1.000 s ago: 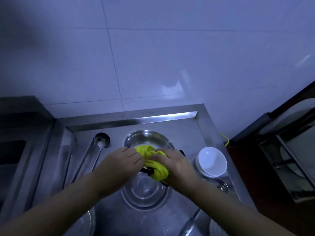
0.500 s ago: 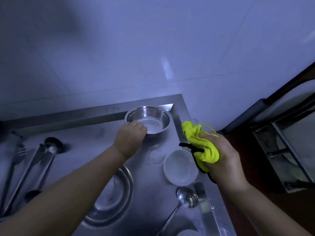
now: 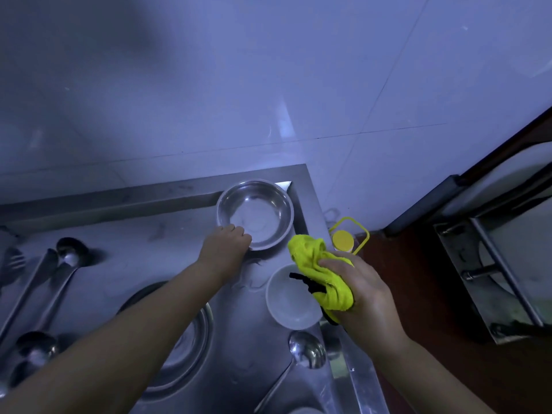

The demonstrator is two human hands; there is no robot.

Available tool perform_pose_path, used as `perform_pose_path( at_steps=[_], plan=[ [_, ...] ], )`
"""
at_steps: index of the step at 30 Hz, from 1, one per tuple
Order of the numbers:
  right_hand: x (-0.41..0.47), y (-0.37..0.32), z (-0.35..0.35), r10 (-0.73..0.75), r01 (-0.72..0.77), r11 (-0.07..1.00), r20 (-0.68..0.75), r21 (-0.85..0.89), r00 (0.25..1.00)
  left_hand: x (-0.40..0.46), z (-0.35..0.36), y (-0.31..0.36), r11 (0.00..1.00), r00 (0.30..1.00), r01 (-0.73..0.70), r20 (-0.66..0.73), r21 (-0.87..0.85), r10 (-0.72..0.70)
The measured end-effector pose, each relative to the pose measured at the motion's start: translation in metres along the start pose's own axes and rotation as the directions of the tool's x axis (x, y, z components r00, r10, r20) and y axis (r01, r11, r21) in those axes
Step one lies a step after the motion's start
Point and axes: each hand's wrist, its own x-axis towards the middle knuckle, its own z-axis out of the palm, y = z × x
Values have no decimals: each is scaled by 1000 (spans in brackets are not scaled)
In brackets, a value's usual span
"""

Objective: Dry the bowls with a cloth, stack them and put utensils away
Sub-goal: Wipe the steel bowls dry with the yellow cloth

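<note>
Left grip (image 3: 228,242) closes on the near rim of the steel bowl (image 3: 255,213), which sits upright in the far right corner of the steel bench (image 3: 143,240). Right grip (image 3: 363,289) holds a bunched yellow cloth (image 3: 321,273) above the bench's right edge, fingers curled round it — a black strip hangs from the bundle. White bowl (image 3: 291,300) stands just beside the cloth, partly covered by it; a spoon (image 3: 307,349) lies near it. Larger steel bowl (image 3: 185,348) sits under the left forearm. Ladles (image 3: 70,255) lie at the left, well apart from the bowls.
</note>
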Motion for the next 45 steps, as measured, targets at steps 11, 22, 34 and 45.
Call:
perform_pose_path(
  at_steps=[11,22,34,45],
  plan=[
    [29,-83,31,-564,593,788,190,-168,803,-90,-137,11,4,870,281,253,-960,-422],
    [24,-230,89,-177,130,973,252,192,951,-225,-191,-75,400,888,179,-27,-899,-458],
    [-65,-365,220,279,-347,927,358,141,891,-435,-105,-219,641,840,521,205,-563,-503],
    [-115,-396,235,501,-510,859,278,-44,820,-519,-24,-237,440,598,800,498,-407,-628]
  ],
)
